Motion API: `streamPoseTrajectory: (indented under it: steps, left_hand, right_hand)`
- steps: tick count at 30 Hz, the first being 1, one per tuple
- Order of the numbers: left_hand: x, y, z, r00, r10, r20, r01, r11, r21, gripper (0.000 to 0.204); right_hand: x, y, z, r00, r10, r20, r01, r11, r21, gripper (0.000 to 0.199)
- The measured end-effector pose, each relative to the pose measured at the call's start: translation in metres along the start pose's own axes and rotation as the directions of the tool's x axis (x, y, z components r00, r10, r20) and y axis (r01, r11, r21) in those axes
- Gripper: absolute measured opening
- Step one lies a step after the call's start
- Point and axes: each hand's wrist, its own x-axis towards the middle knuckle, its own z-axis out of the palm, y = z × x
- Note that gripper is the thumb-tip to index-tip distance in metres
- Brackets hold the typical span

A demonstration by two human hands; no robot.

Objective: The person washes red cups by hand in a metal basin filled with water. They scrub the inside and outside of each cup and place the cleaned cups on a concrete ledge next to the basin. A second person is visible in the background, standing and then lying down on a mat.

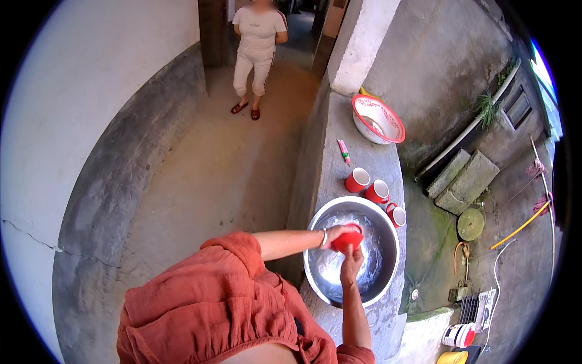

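On a grey concrete ledge (357, 136) sits a steel basin (388, 239). Both hands grip a red cup (348, 241) over it: left hand (337, 233) wraps the rim, right hand (351, 262) underneath. Three red cups (377, 192) stand just beyond.

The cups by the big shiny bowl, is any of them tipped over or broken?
None looks broken. Three red cups stand upright in a row on the ledge beside the steel bowl. Both hands hold a fourth red cup over the bowl.
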Motion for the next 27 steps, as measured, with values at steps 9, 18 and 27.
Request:
streamPoseTrajectory:
  steps: [9,18,27]
  left_hand:
    - [0.0,0.011,-0.001,0.992,-0.109,-0.057,0.114,0.989,0.097,0.051]
    - [-0.012,0.008,0.003,0.925,0.211,-0.316,-0.041,0.882,0.469,0.066]
    - [0.02,-0.012,-0.008,0.82,0.189,-0.54,0.091,0.889,0.449,0.076]
  right_hand:
    - [-0.007,0.011,-0.004,0.991,-0.11,0.079,0.126,0.96,-0.249,0.029]
    - [-0.005,0.004,-0.025,0.956,0.061,0.288,0.073,0.899,-0.432,0.044]
    - [0.021,0.11,-0.093,0.973,0.233,-0.005,-0.196,0.807,-0.557,0.022]
